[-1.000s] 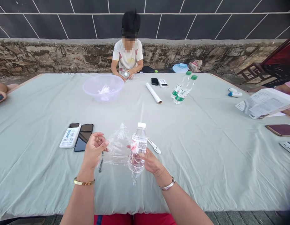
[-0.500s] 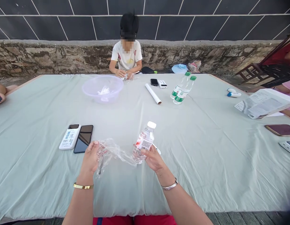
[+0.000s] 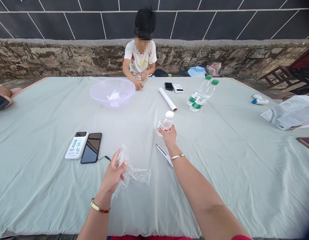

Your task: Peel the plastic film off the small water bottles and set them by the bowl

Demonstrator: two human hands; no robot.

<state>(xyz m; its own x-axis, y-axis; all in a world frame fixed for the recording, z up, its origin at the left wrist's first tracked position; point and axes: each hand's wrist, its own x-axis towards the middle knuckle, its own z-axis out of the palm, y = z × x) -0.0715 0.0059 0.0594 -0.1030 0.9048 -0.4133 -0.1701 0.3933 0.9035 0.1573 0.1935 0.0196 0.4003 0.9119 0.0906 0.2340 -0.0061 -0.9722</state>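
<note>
My right hand (image 3: 170, 135) is wrapped round a small clear water bottle (image 3: 166, 122) with a white cap, out over the middle of the table. The bottle is upright, and my fingers cover its lower part. Nearer to me, my left hand (image 3: 116, 173) grips a crumpled clear plastic wrapper (image 3: 138, 175), whose loose end trails to the right. A white utility knife (image 3: 164, 154) lies on the cloth beside my right wrist. Left of my left hand are a black phone (image 3: 91, 148) and a white power bank (image 3: 76, 145), side by side.
A pale green cloth (image 3: 134, 210) covers the table. Farther off are a purple basin (image 3: 94, 95) with white plastic inside, a white roll (image 3: 167, 99) and two green-capped bottles (image 3: 199, 100). Opposite sits a person (image 3: 141, 58) handling something clear. Papers (image 3: 291, 111) are at the right.
My right hand has carried the bottle forward and away from the wrapper, uncovering the utility knife. My left hand has shifted right with the wrapper bunched in it.
</note>
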